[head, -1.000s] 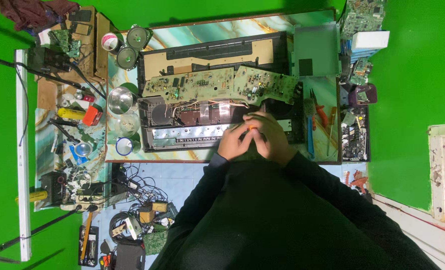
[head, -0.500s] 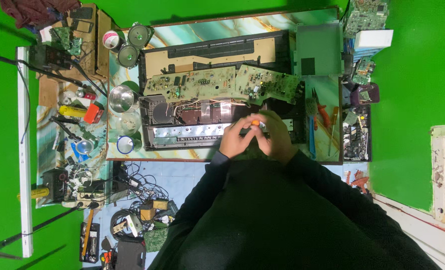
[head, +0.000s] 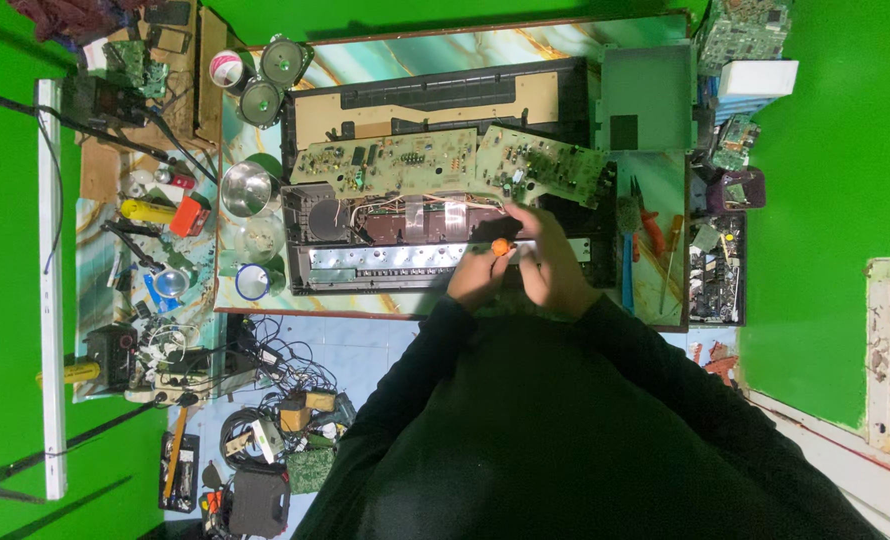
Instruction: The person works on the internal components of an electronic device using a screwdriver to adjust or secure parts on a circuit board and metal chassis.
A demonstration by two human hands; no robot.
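Right hand (head: 550, 262) lies over the near right part of the opened device chassis (head: 445, 235), fingers stretched toward the far side, tips near the wiring; whether it grips anything can't be told; left hand (head: 477, 277) sits just beside it, to its left, curled shut on a screwdriver w/ orange handle (head: 502, 246), the orange end showing between the two hands; both hands over the silvery metal strip (head: 385, 260) that runs along the near edge of the chassis; just beyond the fingertips, brown board w/ white & red wires (head: 405, 212); farther still, two green circuit boards (head: 445, 162) tilted up across the chassis, left one longer, right one angled down to the right; behind them the black-framed tan rear panel (head: 435, 100); all on a marbled teal tabletop (head: 655, 290); right of the hands, red-handled pliers (head: 650, 228) & other hand tools on the table edge, then a black tray of small parts (head: 715, 275); far right corner, grey-green cover plate (head: 647, 95); left of the chassis, steel bowl (head: 245, 187), clear lid, blue-rimmed cup (head: 252, 282); far left corner, two round speakers (head: 270, 80); further left, cluttered bench w/ yellow & orange tools; near side, floor w/ tangled cables (head: 265, 370); person's dark sleeves fill the near foreground.
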